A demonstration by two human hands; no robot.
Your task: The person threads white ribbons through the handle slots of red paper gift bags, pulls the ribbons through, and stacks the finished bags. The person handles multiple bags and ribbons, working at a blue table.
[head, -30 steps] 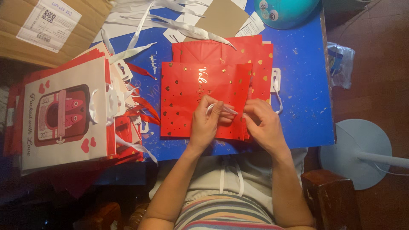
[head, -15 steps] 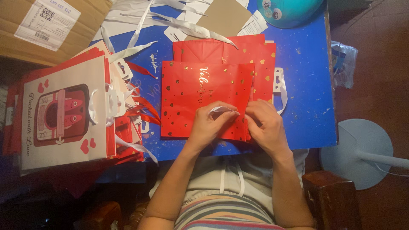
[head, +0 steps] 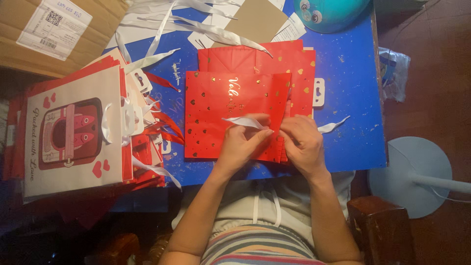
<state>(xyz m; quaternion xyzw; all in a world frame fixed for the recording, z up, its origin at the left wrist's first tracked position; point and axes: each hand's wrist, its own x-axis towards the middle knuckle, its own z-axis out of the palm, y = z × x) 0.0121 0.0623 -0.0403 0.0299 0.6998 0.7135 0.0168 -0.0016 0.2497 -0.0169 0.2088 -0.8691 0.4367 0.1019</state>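
— Two hands working at the near edge of the red gift bag point(head: 230, 110), which is lying flat on the blue bench point(head: 353, 122).
— Left hand point(head: 243, 142)?
— Pinching a white ribbon point(head: 244, 121) between thumb and fingers, over the bag.
— Right hand point(head: 304, 142)?
— Fingers curling down, pressing on the bag's right corner, just beside the left.
— Anything else?
— Stack of finished bags point(head: 73, 132) lying well left, loose ribbons point(head: 196, 24) sitting at the far edge.

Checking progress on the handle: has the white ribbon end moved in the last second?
Yes. The white ribbon has been drawn left across the red gift bag, away from its right edge.
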